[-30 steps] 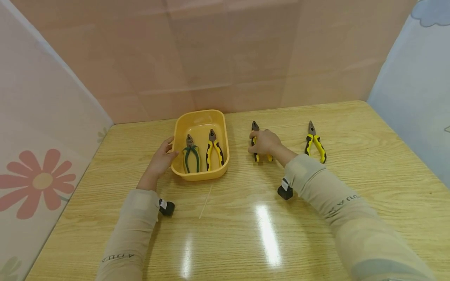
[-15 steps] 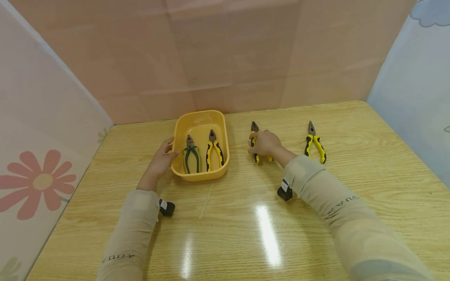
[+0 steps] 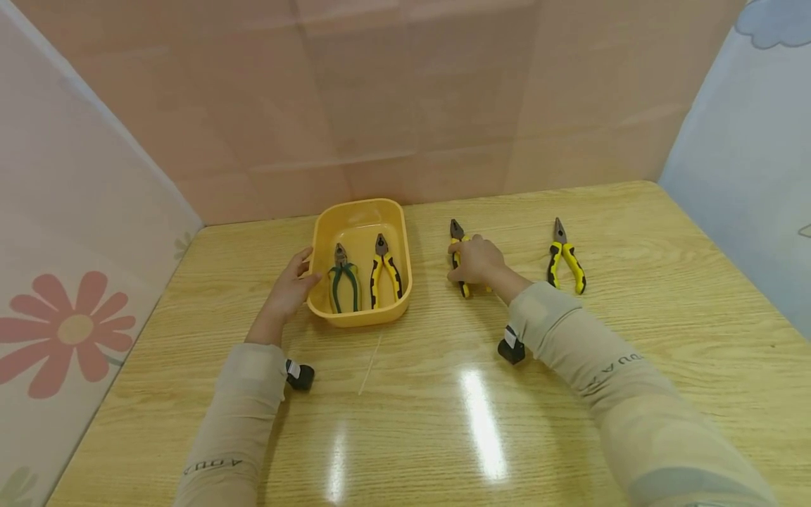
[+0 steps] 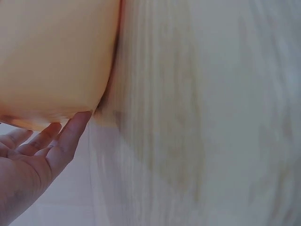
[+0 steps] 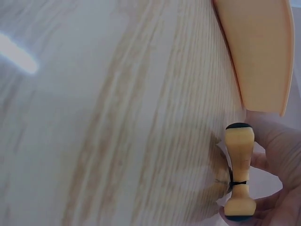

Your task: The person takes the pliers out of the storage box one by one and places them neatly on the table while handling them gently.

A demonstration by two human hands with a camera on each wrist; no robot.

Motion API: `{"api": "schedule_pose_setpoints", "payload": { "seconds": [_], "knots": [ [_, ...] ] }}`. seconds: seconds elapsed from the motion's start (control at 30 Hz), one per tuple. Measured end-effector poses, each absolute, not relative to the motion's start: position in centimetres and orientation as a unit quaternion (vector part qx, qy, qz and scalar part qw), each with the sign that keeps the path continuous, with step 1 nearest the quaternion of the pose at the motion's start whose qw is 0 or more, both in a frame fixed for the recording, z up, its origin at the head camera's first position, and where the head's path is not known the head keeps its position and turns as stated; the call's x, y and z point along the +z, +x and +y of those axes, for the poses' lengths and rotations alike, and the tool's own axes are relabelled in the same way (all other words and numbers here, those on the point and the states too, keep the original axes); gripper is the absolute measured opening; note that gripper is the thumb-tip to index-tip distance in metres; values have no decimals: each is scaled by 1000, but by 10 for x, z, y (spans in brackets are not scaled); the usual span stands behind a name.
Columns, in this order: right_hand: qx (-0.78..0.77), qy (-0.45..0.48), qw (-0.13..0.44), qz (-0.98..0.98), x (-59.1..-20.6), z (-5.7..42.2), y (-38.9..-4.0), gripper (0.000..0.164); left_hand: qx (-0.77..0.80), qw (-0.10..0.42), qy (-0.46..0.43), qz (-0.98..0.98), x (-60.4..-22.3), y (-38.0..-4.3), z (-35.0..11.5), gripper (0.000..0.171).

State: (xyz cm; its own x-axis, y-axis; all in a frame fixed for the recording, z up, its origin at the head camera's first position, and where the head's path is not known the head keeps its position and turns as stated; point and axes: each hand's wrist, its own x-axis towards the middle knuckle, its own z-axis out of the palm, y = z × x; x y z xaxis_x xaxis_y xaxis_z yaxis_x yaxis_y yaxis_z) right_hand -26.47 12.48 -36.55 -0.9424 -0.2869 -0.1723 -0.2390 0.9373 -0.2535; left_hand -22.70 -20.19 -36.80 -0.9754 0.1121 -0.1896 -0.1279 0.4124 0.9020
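Observation:
My right hand (image 3: 478, 260) grips pliers (image 3: 457, 229) with yellow-and-black handles, right of the bin; its fingers cover most of the handles. In the right wrist view, the handle ends (image 5: 240, 146) point at the camera between thumb and fingers, close by the tabletop. At the left side of the yellow plastic bin (image 3: 359, 319), my left hand (image 3: 291, 289) touches the wall with extended fingers (image 4: 70, 136). Inside the bin lie green-handled pliers (image 3: 343, 282) and another yellow-and-black pair (image 3: 384, 271), side by side with their noses toward the back.
Needle-nose pliers (image 3: 563, 257) with yellow-and-black handles lie farther right on the wooden table (image 3: 405, 422). A thin pale stick (image 3: 370, 365) lies in front of the bin. A pinkish covered wall (image 3: 405, 105) rises behind the table, with printed panels at both sides.
The pliers in my right hand have turned slightly, their nose shifting a little left and the handles drawing nearer the fingers. The left hand and the bin have stayed in place.

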Motion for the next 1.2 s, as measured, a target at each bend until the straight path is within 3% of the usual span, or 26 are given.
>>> {"api": "schedule_pose_setpoints", "payload": {
  "seconds": [0.87,1.2],
  "knots": [
    [-117,-112,114,980,-373,122,-258,58,538,113,-12,835,-367,-225,-203,59],
    [-159,-98,93,978,-377,125,-251,58,541,108,-12,834,-370,-226,-201,58]
  ]
}}
